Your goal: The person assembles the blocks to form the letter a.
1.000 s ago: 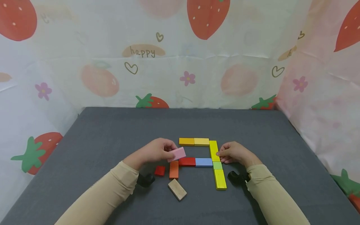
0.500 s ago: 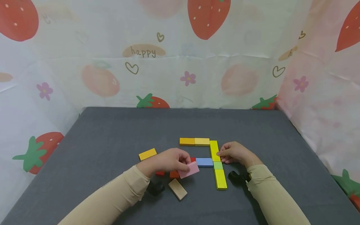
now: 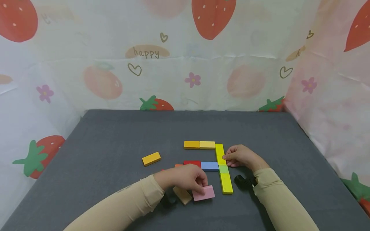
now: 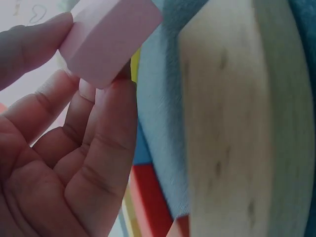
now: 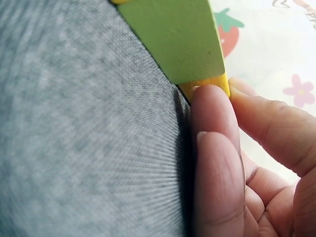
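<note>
My left hand (image 3: 188,178) pinches a pink block (image 3: 206,194) between thumb and fingers, tilted, right of a plain wooden block (image 3: 181,196). In the left wrist view the wooden block (image 4: 224,123) looms large beside it. My right hand (image 3: 242,157) holds the outer edge of the upper yellow block (image 3: 219,152), thumb on top and fingertips along its side. Below that block a small green block (image 3: 223,169) and a second yellow block (image 3: 226,183) continue the line. A blue block (image 3: 209,166) and a red block (image 3: 192,163) run left from it.
An amber block (image 3: 192,145) and a pale yellow block (image 3: 207,145) form the top row. One loose yellow-orange block (image 3: 151,159) lies at the left on the grey tabletop (image 3: 121,134). My left arm mostly hides an orange block (image 3: 178,165) and a small red one.
My left hand has carried the pink block right and toward me, past the red row and over beside the wooden block. The loose yellow-orange block came into view. My right hand stays put.
</note>
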Tool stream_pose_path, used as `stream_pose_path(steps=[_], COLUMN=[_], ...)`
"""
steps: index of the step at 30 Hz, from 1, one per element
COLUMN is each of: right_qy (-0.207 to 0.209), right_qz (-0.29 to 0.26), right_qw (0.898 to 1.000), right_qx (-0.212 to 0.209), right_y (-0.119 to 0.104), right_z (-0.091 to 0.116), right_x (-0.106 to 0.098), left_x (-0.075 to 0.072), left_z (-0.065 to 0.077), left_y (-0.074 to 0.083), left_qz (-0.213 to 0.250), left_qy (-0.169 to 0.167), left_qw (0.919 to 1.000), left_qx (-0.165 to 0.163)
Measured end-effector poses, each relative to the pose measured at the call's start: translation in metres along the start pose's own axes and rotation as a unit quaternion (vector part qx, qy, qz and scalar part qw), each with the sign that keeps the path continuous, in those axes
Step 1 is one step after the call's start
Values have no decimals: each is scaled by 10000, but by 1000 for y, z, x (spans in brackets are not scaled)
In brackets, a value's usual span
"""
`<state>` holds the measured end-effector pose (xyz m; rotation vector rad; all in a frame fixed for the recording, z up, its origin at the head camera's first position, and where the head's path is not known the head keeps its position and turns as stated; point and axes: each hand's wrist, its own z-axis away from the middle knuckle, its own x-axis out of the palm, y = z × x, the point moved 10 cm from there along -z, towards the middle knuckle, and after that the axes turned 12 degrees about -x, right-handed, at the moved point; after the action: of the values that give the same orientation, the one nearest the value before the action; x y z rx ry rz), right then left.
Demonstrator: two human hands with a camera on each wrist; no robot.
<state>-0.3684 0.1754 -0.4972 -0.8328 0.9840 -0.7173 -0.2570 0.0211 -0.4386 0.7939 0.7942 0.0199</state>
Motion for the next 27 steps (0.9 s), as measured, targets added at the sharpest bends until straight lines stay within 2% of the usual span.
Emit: stream_pose_path(steps=[8, 14, 27], right_qy=[15, 1, -47], right_qz=[-54, -62, 1], right_qw=[10000, 10000, 9999], right_qx=[26, -23, -96], right_y=[0, 0, -3], right_z=[0, 1, 3], right_x=[0, 0, 0], left_x=[17, 19, 23], left_z=[-5, -6, -4], left_y=[3, 0, -1], left_qz=[-505, -779, -824], left_qy=[-264, -223, -336], left_qw=[9983, 9962, 9951], left_qx=[-81, -315, -427])
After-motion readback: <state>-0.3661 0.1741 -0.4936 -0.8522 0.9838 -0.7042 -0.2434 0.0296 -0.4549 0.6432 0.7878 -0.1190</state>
